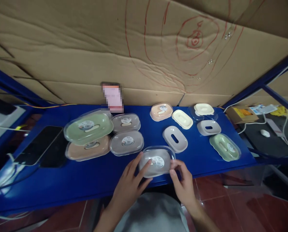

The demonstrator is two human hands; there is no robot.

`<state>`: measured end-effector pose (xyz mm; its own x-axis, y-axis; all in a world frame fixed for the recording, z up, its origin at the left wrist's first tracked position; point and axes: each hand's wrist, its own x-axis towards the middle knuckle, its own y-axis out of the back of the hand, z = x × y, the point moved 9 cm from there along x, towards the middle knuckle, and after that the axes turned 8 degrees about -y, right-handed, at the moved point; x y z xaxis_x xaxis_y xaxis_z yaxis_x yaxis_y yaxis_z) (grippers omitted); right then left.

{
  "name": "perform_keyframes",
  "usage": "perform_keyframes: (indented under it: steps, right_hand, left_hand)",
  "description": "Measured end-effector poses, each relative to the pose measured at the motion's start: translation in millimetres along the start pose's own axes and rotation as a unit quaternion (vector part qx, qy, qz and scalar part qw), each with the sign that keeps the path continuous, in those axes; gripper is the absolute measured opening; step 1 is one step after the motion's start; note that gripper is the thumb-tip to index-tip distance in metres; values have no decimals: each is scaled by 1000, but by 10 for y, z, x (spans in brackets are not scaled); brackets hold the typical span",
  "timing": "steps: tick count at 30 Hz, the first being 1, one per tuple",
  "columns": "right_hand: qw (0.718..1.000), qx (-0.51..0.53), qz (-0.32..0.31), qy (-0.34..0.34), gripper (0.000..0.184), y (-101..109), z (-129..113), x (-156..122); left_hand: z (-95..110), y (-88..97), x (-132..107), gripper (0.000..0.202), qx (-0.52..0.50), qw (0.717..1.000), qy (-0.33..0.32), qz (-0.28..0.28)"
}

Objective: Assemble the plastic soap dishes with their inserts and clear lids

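Note:
A grey oval soap box (157, 170) with a clear lid and a round label is at the table's front edge, between my hands. My left hand (134, 175) grips its left side, a finger lying over the lid and the thumb at the near edge. At the right end, the thumb and fingers of my right hand (181, 177) pinch the rim. Just behind it lies an uncovered light grey dish (169, 137) with a slot in its middle. Left of it are a covered grey box (126, 147) and another grey box (126, 124).
A green box (99, 127) rests on a pink one (88, 153) at left, near a dark phone (37, 145). At the back right are a pink box (161, 116), cream pieces (182, 119), a grey dish (208, 132) and a green box (225, 151). A lit phone (113, 96) leans against cardboard.

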<state>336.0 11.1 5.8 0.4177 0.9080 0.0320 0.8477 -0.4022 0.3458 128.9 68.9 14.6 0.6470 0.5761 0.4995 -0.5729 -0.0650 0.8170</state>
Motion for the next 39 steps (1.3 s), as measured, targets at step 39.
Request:
perform_keyframes:
  steps: [39]
  right_hand:
    - [876, -449, 139, 105, 43, 688, 84, 1011]
  left_hand:
    - [-4, -54, 18, 45, 14, 1000, 8, -25]
